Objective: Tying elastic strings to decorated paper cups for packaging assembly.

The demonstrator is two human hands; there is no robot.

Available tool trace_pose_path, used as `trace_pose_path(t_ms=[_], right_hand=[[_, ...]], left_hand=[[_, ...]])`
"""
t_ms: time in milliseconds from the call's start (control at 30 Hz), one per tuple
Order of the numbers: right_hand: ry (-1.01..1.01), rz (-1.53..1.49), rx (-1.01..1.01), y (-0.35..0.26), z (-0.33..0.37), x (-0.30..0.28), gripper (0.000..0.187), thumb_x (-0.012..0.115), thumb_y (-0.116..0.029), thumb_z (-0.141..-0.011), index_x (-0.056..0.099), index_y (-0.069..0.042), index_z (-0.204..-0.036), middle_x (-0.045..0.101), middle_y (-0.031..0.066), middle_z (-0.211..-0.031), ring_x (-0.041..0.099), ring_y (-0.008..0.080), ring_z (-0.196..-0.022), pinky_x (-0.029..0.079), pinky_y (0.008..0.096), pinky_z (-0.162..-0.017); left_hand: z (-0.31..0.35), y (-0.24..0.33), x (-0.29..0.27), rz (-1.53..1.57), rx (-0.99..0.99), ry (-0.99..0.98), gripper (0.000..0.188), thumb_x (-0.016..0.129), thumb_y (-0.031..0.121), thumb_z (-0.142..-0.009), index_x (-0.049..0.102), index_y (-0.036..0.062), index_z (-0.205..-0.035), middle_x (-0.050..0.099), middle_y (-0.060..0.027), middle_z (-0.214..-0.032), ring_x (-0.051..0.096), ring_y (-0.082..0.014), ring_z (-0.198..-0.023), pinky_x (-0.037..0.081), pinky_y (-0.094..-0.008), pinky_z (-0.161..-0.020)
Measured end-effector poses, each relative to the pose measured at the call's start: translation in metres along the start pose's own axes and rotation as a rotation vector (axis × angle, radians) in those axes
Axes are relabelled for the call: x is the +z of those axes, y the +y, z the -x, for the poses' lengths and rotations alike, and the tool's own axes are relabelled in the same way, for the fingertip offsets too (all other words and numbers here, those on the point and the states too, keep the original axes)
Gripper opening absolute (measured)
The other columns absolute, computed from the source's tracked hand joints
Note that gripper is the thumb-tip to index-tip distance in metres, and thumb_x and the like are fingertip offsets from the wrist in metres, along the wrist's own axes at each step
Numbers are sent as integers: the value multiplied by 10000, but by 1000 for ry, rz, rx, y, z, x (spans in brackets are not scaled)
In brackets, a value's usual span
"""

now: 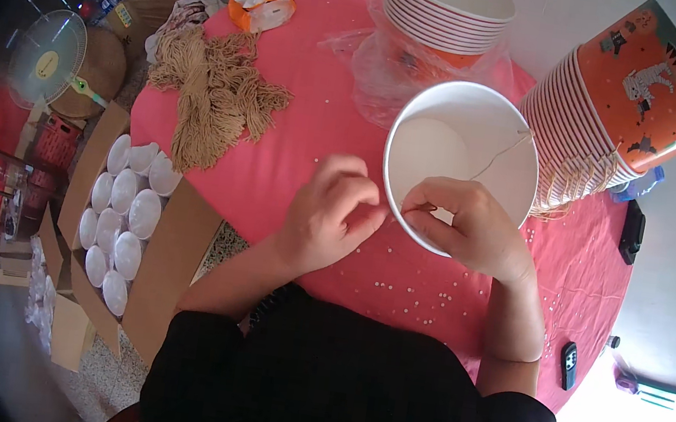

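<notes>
A white paper bucket [428, 142] stands tilted in front of me, its open mouth facing me. A thin cord [499, 157] runs from the far right of its rim down across the inside to my right hand. My right hand [473, 224] is at the bucket's near rim, thumb and forefinger pinched together, apparently on the cord's end. Just left of the bucket, my left hand [331, 210] is closed with curled fingers, thumb against forefinger. Whatever it may hold is too small to make out.
Stacked orange-printed buckets [599, 109] with cord handles stand right; another stack [449, 16] sits in plastic behind. Tan cords [217, 93] and an orange-white packet [262, 6] lie left. White dots litter the pink tablecloth [328, 282]. A carton [170, 253] of white cups stands lower left.
</notes>
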State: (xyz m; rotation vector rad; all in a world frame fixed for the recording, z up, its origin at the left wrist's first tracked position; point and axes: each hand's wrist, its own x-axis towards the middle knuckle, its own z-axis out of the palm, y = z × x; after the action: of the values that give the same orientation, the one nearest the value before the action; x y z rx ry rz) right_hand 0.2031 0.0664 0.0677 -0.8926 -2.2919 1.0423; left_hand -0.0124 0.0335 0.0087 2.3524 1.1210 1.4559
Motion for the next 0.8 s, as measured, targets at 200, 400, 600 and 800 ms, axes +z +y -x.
trace_pose_path(t_ms=[200,400,600,800], right_hand=[[-2,-7,21,1,0,-2,70,643,-10,-822,646,10,-888,657,92,-816,646,177,-772,498,283,-722],[-22,-49,29,0,0,-3,68,633,-6,-831,643,15,-895,657,84,-813,641,166,-775,497,278,-726],[0,-39,12,-2,-1,-5,76,626,9,-832,645,16,-906,654,79,-798,637,157,-749,499,275,-713],[107,109,25,-7,5,-11,93,641,-3,-835,657,-2,-927,653,89,-778,636,165,-692,494,298,-636]], left_hand=[[2,4,8,139,6,-66,359,760,83,-738,595,6,-1047,610,-152,-1001,630,-306,-872,527,-374,-704],[-1,9,12,153,6,-28,307,762,45,-743,608,13,-1007,625,-131,-937,640,-290,-812,528,-371,-670],[-4,10,13,170,7,-9,260,731,-27,-747,609,23,-970,623,-126,-885,635,-291,-766,521,-362,-637],[-1,2,9,727,-295,86,128,619,-32,-878,544,31,-961,656,-158,-1029,670,-215,-924,571,-315,-742]])
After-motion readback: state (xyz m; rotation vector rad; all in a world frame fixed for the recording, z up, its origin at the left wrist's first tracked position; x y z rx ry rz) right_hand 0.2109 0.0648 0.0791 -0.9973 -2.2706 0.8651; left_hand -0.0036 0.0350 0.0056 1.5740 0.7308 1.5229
